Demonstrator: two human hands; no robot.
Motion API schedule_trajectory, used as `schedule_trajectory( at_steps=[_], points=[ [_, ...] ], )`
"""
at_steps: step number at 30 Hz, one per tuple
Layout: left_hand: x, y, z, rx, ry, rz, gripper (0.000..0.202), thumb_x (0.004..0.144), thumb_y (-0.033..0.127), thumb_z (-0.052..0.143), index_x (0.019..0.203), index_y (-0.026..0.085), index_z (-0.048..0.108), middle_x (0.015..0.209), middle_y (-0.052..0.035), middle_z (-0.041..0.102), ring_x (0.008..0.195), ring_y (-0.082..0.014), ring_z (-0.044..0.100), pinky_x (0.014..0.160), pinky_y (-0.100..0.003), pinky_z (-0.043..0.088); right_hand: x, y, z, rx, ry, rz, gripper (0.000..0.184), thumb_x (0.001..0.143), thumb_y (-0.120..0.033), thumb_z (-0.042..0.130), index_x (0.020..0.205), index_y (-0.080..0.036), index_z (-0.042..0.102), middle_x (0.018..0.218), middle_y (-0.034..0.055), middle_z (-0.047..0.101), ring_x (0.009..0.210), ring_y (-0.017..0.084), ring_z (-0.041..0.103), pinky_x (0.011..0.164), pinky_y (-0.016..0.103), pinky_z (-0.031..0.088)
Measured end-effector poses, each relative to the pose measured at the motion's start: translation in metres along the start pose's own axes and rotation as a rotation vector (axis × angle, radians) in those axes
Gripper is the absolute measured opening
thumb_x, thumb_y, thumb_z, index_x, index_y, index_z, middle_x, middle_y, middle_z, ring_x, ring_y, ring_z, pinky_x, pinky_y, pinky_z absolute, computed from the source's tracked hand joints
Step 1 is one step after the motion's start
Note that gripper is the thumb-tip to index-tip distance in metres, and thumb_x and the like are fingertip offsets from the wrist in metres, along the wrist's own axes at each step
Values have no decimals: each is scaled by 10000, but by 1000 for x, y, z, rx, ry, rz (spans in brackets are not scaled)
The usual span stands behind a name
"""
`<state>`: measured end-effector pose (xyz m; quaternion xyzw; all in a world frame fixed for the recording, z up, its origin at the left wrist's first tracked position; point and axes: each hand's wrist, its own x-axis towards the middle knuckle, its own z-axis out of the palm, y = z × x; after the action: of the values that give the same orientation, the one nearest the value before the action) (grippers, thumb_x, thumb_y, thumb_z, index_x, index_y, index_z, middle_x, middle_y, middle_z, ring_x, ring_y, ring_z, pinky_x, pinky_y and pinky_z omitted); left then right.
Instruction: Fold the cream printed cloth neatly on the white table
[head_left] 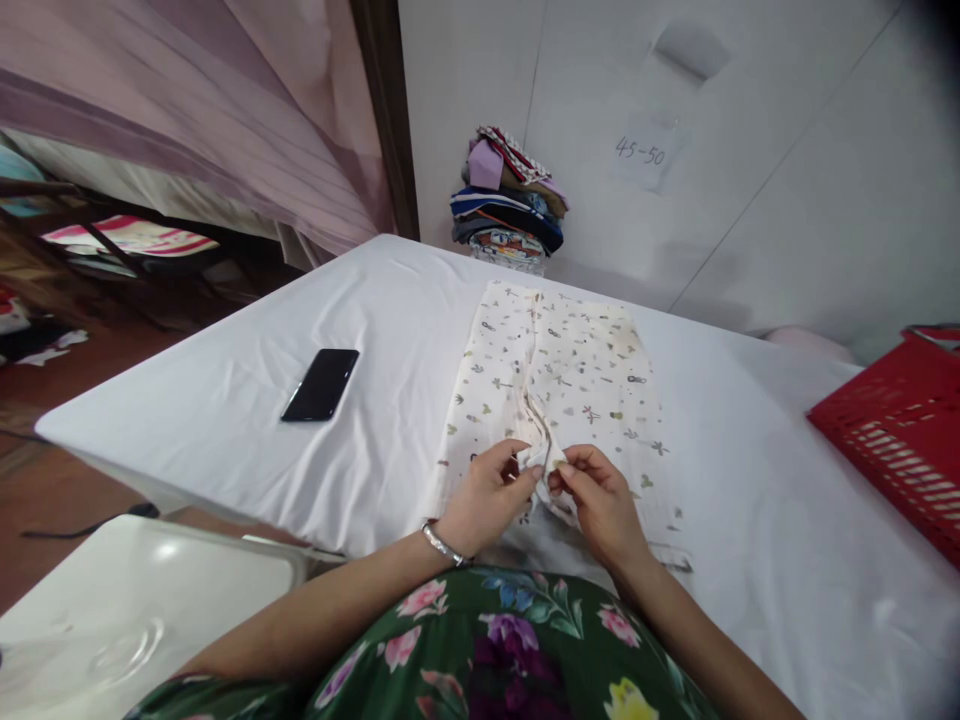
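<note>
Pale printed cloth point(600, 360), spread flat at the near middle of a white-covered table point(780, 500), with a lengthwise opening running from its far edge toward the hands. The left hand point(484, 495), with a bracelet point(444, 543) at its wrist, pinches the left edge of this opening between thumb and fingers; the right hand point(604, 500) pinches the right edge just beside it. The cloth is bunched between the two. Left: a dark phone point(321, 385) lying flat, well apart from the cloth. Right: a red basket point(892, 395). Far: a stack of folded clothes point(511, 205) beyond the table's far edge, near the wall point(465, 80). Near left: a white chair point(202, 560).
</note>
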<state>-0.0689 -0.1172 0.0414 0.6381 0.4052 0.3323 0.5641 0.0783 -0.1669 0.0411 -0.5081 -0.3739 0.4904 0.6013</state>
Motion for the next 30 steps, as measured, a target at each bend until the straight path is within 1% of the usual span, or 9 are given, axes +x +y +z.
schedule_trajectory(
  at_steps=[4, 8, 12, 14, 18, 21, 23, 27, 30],
  points=[
    [0, -4, 0, -18, 53, 17, 254, 780, 355, 551, 957, 174, 578, 605, 39, 503, 525, -89, 504, 511, -198, 422, -3, -7, 0, -202, 46, -66, 146, 757, -322, 609, 804, -192, 563, 646, -15, 570, 606, 122, 504, 582, 247, 406],
    [-2, 5, -1, -44, 57, 1, 275, 743, 342, 594, 950, 162, 572, 552, 56, 468, 500, -89, 507, 508, -198, 430, -5, -11, 7, -416, -11, -171, 118, 785, -310, 570, 773, -198, 536, 651, -26, 498, 578, 107, 453, 534, 233, 373],
    [-3, 12, -3, -268, -29, -38, 300, 756, 374, 580, 961, 160, 534, 621, 33, 551, 586, -117, 572, 604, -245, 497, -4, -12, 12, -554, -66, -320, 78, 787, -263, 569, 828, -214, 524, 711, -14, 501, 621, 120, 474, 579, 252, 404],
    [-2, 13, -4, -386, -59, -68, 273, 770, 392, 561, 907, 157, 536, 678, 17, 574, 635, -122, 582, 640, -268, 516, -2, -11, 12, -613, -86, -378, 102, 771, -234, 578, 854, -220, 518, 739, -8, 500, 627, 124, 474, 586, 259, 409],
    [2, 14, -2, -515, -43, -172, 252, 751, 392, 581, 753, 148, 519, 643, 39, 509, 574, -92, 546, 577, -250, 522, -1, -11, 10, -719, -106, -455, 149, 751, -224, 596, 873, -223, 511, 762, -6, 494, 625, 121, 468, 585, 263, 401],
    [5, 15, -1, -537, -40, -224, 246, 730, 377, 595, 734, 146, 510, 619, 47, 496, 534, -88, 542, 560, -262, 534, -1, -9, 8, -693, -108, -419, 150, 768, -251, 590, 890, -221, 508, 753, -10, 488, 619, 118, 473, 580, 257, 401],
    [5, 15, 0, -503, -41, -221, 237, 731, 370, 585, 737, 143, 516, 629, 44, 497, 524, -89, 544, 552, -269, 542, -1, -7, 8, -624, -98, -368, 131, 790, -274, 571, 894, -220, 511, 742, -14, 495, 615, 116, 481, 577, 250, 401],
    [4, 10, -1, -416, -34, -178, 241, 762, 386, 543, 758, 146, 522, 646, 41, 486, 531, -87, 538, 541, -268, 548, 1, -1, 7, -496, -62, -259, 131, 814, -332, 551, 866, -213, 530, 692, -26, 499, 582, 109, 461, 548, 238, 378],
    [2, 4, -1, -325, -36, -112, 257, 797, 410, 507, 791, 153, 530, 679, 34, 488, 570, -91, 556, 549, -245, 541, 2, 1, 8, -456, -32, -209, 160, 805, -362, 566, 845, -210, 537, 674, -32, 492, 573, 106, 445, 532, 233, 362]
  ],
)
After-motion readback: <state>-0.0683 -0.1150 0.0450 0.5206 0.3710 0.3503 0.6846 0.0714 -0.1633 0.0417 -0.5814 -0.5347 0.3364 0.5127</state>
